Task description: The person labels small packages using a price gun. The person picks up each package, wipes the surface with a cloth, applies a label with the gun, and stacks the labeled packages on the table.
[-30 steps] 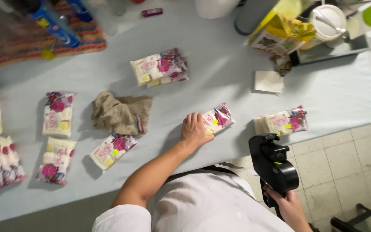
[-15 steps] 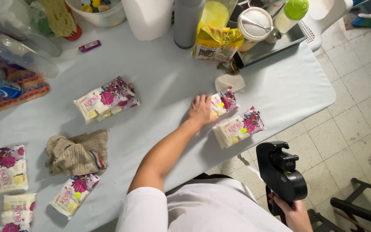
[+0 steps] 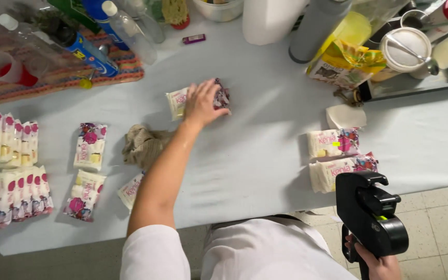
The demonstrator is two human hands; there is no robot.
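Packet lies under left hand (fingers spread on top).

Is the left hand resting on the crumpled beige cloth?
No, the left hand lies on a flowered packet, apart from the cloth.

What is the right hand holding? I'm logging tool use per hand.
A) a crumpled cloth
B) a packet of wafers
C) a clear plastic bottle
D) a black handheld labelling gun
D: the right hand grips the black gun by its handle below the table edge, while the left hand rests on a packet on the table.
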